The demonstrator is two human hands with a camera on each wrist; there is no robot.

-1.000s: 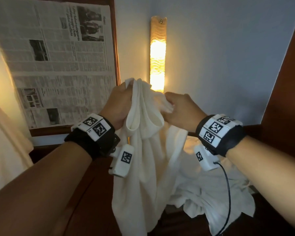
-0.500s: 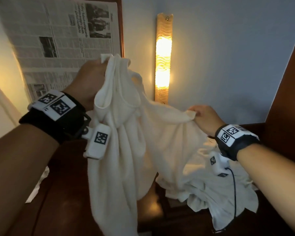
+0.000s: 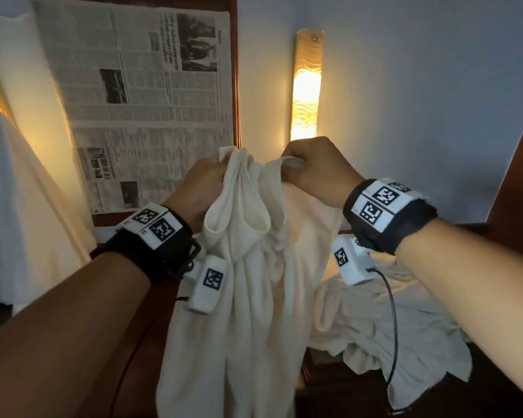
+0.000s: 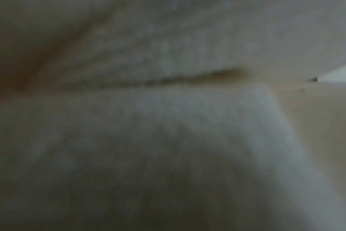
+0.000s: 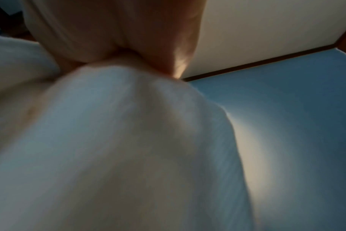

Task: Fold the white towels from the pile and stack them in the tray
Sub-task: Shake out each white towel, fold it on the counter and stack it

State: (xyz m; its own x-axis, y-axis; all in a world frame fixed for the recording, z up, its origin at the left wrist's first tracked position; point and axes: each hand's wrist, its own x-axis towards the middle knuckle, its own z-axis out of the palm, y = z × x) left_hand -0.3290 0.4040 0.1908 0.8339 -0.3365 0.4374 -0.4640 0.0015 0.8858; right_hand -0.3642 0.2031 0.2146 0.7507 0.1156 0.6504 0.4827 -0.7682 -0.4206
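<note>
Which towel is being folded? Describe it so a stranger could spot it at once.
Start at the glowing wall lamp; just below it the left hand and the right hand are raised close together. Both grip the top edge of one white towel, which hangs in long folds. Unlike the rumpled pile of towels lying to its right, it is lifted clear and hangs from the hands.

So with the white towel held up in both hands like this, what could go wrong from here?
1. The white cloth towel hangs bunched and twisted between the left hand and right hand, so a fold started now would likely come out uneven.
2. Its lower end drops out of view and may drag.
3. The black cable from the right wrist lies across the pile of white towels and could snag it.
</note>
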